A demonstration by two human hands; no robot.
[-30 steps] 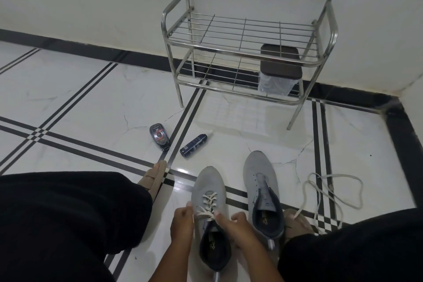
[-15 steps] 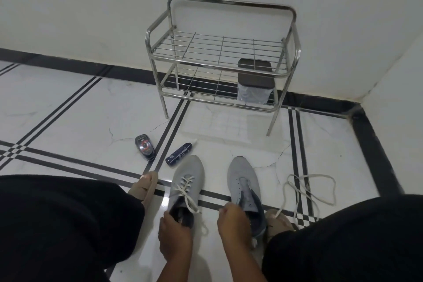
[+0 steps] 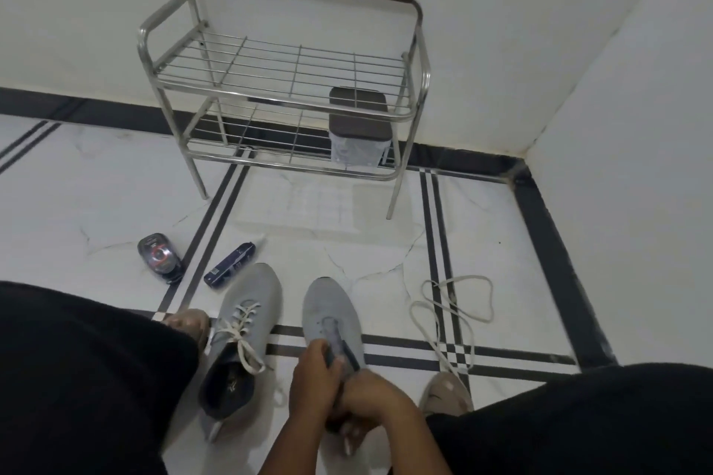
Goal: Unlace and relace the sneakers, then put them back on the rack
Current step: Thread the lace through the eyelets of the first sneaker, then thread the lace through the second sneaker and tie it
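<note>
Two grey sneakers lie on the floor in front of the rack (image 3: 283,89). The laced sneaker (image 3: 239,339) lies untouched, to the left. Both hands grip the unlaced sneaker (image 3: 328,308) beside it: left hand (image 3: 314,386) fingers curl round its tongue, right hand (image 3: 370,397) holds its collar. A loose lace (image 3: 453,305) lies further right.

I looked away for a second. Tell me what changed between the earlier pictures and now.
Both hands left the laced sneaker and moved right onto the unlaced sneaker: the left hand grips its tongue and the right hand holds its collar. The loose lace, rack, tin and tube stayed put.
</note>
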